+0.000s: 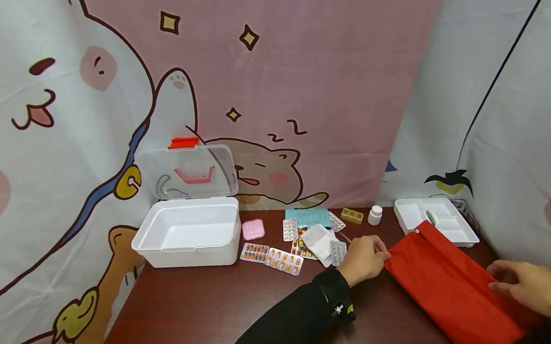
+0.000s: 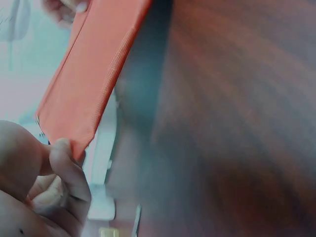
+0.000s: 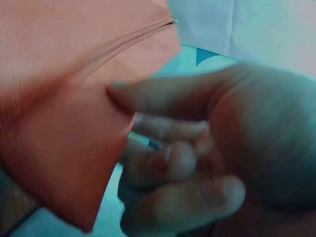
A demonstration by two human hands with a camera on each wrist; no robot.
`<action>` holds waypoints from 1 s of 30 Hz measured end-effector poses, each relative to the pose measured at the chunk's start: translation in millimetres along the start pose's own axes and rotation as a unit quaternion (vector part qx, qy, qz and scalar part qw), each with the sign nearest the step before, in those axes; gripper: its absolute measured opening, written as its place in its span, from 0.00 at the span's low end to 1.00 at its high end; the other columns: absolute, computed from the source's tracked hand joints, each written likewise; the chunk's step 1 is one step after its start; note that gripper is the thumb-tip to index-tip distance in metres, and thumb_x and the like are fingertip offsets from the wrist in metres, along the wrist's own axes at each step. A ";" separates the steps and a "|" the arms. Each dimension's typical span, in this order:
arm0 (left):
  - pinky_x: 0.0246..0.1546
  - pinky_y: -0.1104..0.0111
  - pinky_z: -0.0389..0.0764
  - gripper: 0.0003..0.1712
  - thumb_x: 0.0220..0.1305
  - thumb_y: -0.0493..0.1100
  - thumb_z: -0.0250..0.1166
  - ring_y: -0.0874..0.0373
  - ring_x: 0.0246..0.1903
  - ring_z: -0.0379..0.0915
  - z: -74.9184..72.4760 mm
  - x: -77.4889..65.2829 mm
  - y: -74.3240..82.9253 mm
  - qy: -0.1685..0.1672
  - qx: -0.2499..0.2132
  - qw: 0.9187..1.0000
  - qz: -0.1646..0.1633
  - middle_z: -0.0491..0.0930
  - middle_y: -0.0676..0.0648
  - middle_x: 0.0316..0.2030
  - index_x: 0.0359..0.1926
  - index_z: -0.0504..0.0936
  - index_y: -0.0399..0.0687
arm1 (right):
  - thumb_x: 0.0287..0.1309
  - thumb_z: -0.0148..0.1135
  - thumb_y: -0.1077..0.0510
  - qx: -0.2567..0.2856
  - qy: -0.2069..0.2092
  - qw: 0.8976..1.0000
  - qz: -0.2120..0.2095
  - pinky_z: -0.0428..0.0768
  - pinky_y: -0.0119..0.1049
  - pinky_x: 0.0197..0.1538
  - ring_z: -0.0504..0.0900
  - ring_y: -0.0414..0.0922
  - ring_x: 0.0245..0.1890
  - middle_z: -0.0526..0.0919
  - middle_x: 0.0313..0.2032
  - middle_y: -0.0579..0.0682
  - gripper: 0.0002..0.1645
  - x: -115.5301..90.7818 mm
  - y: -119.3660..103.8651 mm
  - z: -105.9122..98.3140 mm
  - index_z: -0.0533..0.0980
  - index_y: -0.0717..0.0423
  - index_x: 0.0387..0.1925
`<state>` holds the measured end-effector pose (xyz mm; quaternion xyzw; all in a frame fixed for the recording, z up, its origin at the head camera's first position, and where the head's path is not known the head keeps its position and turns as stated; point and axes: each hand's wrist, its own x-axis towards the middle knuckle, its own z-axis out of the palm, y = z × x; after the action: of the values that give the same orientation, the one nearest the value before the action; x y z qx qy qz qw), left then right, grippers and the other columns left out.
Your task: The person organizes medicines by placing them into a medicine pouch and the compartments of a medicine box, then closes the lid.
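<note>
A flat red zip pouch (image 1: 448, 293) is held up at a slant over the right side of the table, between both hands. My left hand (image 1: 363, 258) pinches its left corner; in the left wrist view the thumb and index finger (image 2: 69, 170) meet on the fabric tip. At the pouch's right edge is my right hand (image 1: 531, 285). The right wrist view shows its thumb (image 3: 163, 96) on the front of the fabric with fingers behind, gripping the edge. A zipper (image 3: 128, 42) runs along the pouch, and its contents are hidden.
Behind the pouch sits a white divided tray (image 1: 406, 211), with a white bottle (image 1: 375, 216) beside it. Several blister packs (image 1: 283, 261), a teal packet (image 1: 309, 217) and a pink case (image 1: 252, 229) lie mid-table. A white box (image 1: 190, 256) with raised clear lid stands left.
</note>
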<state>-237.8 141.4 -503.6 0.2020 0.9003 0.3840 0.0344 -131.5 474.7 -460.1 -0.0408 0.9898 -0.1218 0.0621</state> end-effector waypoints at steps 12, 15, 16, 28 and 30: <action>0.17 0.74 0.80 0.10 0.75 0.39 0.73 0.62 0.12 0.80 -12.8 21.3 -13.3 0.010 -0.165 0.986 -0.019 0.77 0.55 0.15 0.35 0.81 0.52 | 0.87 0.53 0.48 0.238 -0.082 0.967 -0.034 0.86 0.39 0.32 0.85 0.38 0.28 0.89 0.36 0.47 0.30 19.4 -28.2 -1.2 0.76 0.71 0.69; 0.18 0.74 0.80 0.08 0.76 0.37 0.72 0.59 0.15 0.83 -12.0 25.8 -16.1 0.023 -0.182 0.982 -0.032 0.81 0.53 0.19 0.37 0.82 0.51 | 0.87 0.55 0.49 0.245 -0.065 0.966 -0.045 0.86 0.38 0.33 0.86 0.40 0.28 0.88 0.35 0.46 0.28 24.1 -41.1 -4.1 0.77 0.68 0.70; 0.19 0.75 0.80 0.06 0.76 0.37 0.71 0.60 0.16 0.84 -11.4 27.4 -17.5 0.027 -0.181 0.982 -0.034 0.82 0.52 0.21 0.39 0.83 0.50 | 0.86 0.56 0.48 0.228 -0.049 0.971 -0.043 0.85 0.37 0.33 0.84 0.39 0.28 0.87 0.35 0.46 0.28 26.3 -46.2 -4.8 0.79 0.66 0.69; 0.63 0.67 0.83 0.21 0.77 0.48 0.69 0.61 0.60 0.86 -12.8 18.7 -27.9 0.008 0.001 1.000 0.017 0.89 0.56 0.62 0.68 0.85 0.62 | 0.66 0.76 0.62 0.049 0.169 0.976 -0.130 0.75 0.33 0.35 0.73 0.27 0.31 0.91 0.35 0.45 0.36 40.3 -88.7 2.3 0.77 0.59 0.74; 0.57 0.71 0.83 0.18 0.79 0.48 0.67 0.64 0.53 0.86 -14.1 13.4 -26.4 0.005 0.007 0.999 0.044 0.91 0.58 0.56 0.65 0.87 0.61 | 0.67 0.74 0.64 0.038 0.171 0.975 -0.137 0.71 0.32 0.32 0.68 0.28 0.27 0.84 0.28 0.40 0.38 40.9 -94.0 3.0 0.75 0.56 0.76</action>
<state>-262.1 120.6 -511.0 0.2395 0.8936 0.3794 0.0115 -165.4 379.1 -444.5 -0.1525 0.9653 -0.1717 -0.1239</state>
